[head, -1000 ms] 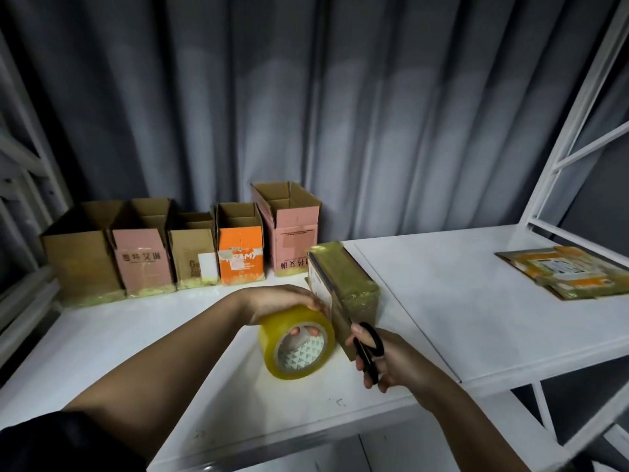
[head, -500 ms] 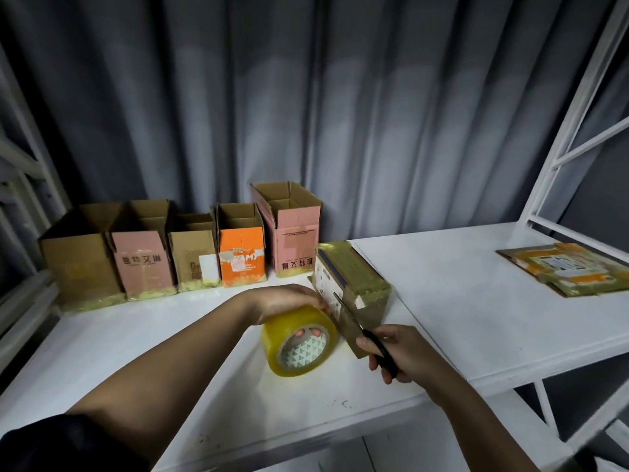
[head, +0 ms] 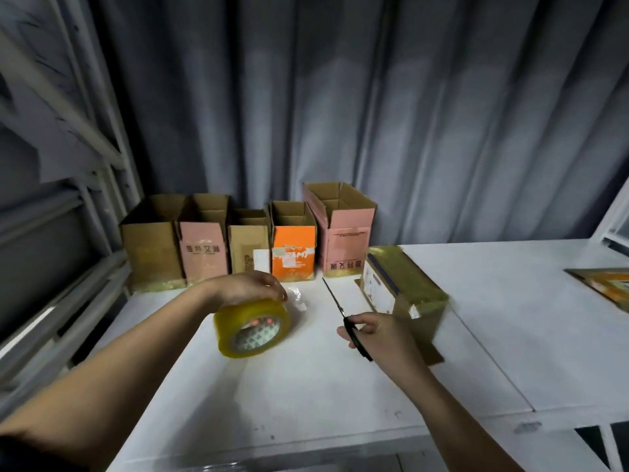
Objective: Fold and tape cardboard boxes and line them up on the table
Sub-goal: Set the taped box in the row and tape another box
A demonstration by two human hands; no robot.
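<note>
My left hand [head: 250, 290] grips the top of a big yellowish tape roll [head: 252, 328] standing on its edge on the white table [head: 306, 386]. A loose clear tape end [head: 296, 299] trails from the roll. My right hand [head: 377, 332] holds black scissors [head: 343, 316], blades closed and pointing up and away. Just right of that hand lies a tape-covered cardboard box [head: 405, 294] on its side. Several open boxes [head: 252, 238] stand in a row at the back against the curtain.
A flat stack of unfolded cartons [head: 606, 284] lies at the far right of the table. White shelf frames rise at left [head: 85, 172] and right. A seam [head: 490, 356] runs between two tabletops.
My left hand has pulled the tape roll left, away from the taped box. The scissors have come off the box and moved left with my right hand; the tape is now severed.
</note>
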